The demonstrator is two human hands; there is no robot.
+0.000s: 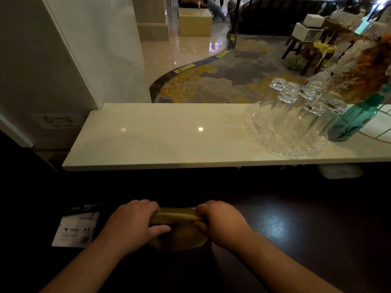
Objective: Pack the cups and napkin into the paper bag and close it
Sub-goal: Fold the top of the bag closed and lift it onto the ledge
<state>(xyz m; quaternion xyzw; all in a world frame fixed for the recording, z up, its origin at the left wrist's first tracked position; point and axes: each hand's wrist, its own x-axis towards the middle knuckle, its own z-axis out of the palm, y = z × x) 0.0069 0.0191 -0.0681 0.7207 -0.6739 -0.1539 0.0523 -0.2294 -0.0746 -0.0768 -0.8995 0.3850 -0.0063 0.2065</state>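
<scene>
A brown paper bag (177, 235) stands on the dark lower counter, low in the middle of the view. Its top edge is rolled over into a flat band. My left hand (133, 223) grips the left end of that rolled top, thumb lying across the bag's front. My right hand (220, 223) pinches the right end of the same band. The bag's inside is hidden, so no cups or napkin show.
A pack of A4 paper (76, 227) lies just left of the bag. Above runs a pale stone ledge (160, 134), bearing a glass tray (264, 144) with several upturned glasses (296, 111) and a teal vase (355, 121) at the right.
</scene>
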